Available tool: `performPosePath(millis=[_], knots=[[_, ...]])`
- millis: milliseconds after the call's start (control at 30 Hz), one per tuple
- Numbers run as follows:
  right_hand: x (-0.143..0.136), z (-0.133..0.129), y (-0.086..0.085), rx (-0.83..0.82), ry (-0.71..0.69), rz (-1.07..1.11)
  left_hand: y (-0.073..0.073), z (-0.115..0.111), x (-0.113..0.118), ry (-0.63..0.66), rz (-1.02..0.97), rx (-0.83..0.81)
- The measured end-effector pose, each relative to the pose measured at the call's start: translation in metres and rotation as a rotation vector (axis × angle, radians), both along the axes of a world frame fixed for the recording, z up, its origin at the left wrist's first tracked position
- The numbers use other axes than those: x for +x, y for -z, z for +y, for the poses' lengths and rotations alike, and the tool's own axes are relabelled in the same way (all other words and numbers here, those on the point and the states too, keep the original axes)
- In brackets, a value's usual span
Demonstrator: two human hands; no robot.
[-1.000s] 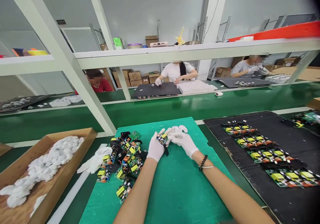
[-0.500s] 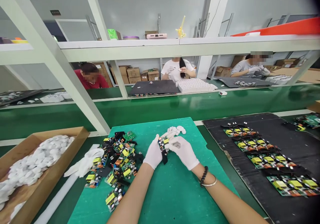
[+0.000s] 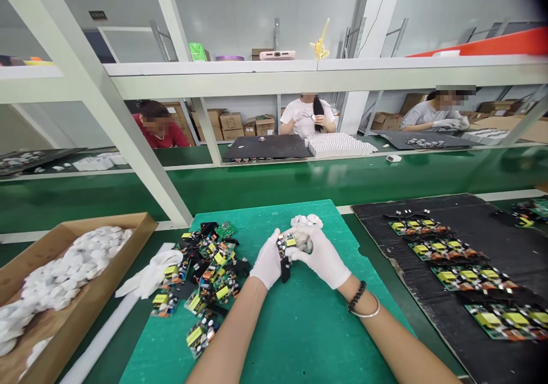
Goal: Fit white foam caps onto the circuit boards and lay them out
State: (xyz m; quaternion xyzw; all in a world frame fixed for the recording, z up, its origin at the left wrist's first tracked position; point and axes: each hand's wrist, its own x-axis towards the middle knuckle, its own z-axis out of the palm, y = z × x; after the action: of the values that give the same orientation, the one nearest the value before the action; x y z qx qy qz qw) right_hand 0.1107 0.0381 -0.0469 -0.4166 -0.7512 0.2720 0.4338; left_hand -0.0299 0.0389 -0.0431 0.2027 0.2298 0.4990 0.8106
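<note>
Near the middle of the frame, above a green mat (image 3: pixel 299 327) on the table, a small circuit board (image 3: pixel 286 247) with a yellow part and a black strip hanging below it was held between two white-gloved hands. The left hand (image 3: pixel 268 265) was closed on the board's left edge, and the right hand (image 3: pixel 322 255) was wrapped narrowly round its right side, the fingers (image 3: pixel 299 240) pressed against it. A few small white pieces (image 3: pixel 306 220) were seen on the mat just beyond the hands. To the lower left of the hands, a loose heap of circuit boards (image 3: pixel 204 278) was spread over the mat's left edge, with a white glove (image 3: pixel 149 273) lying beside it. At the left edge of the frame, a cardboard box (image 3: pixel 85 310) was filled with white pieces. At the right, rows of boards (image 3: pixel 462 270) were laid out on a black mat (image 3: pixel 505 230). Across the green belt (image 3: pixel 299 181), in the upper half of the frame, three other people were seated at work.
</note>
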Motion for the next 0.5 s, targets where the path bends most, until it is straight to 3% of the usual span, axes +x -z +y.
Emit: performPosePath(millis=[200,500], knots=[[0.0063,-0.0016,-0.0026,0.054,-0.091,-0.113,0.0109,0.0021,-0.0041,0.041,-0.004,-0.017],[0.0028,-0.0046,-0.0050,0.110,-0.068,-0.191,0.0082,-0.0014,0.0036,-0.011,0.021,-0.092]])
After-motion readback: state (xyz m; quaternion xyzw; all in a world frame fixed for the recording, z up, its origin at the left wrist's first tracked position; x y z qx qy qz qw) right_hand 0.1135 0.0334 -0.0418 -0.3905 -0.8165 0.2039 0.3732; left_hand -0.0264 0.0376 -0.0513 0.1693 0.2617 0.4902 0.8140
